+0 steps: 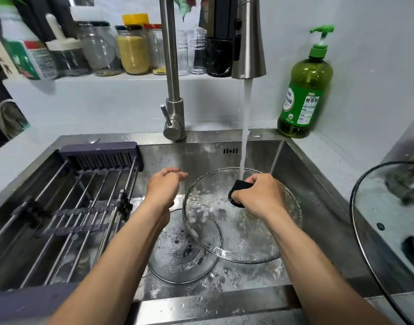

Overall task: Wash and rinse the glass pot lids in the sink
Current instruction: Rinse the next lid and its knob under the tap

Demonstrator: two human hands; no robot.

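Note:
A large glass pot lid (227, 233) stands tilted in the steel sink (196, 153), wet and soapy. My right hand (260, 195) grips its black knob (238, 187), right under the running water stream (244, 127). Partly under the large lid, a smaller glass lid (178, 256) lies flat on the sink floor, covered in suds. My left hand (164, 186) hovers just left of the large lid with relaxed fingers and holds nothing.
The pull-down faucet (248, 43) hangs above the lid. A metal drying rack (84, 207) spans the sink's left half. A green dish soap bottle (304, 90) stands at the back right corner. Another glass lid (377, 207) rests on the right counter. Jars (133, 50) line the back ledge.

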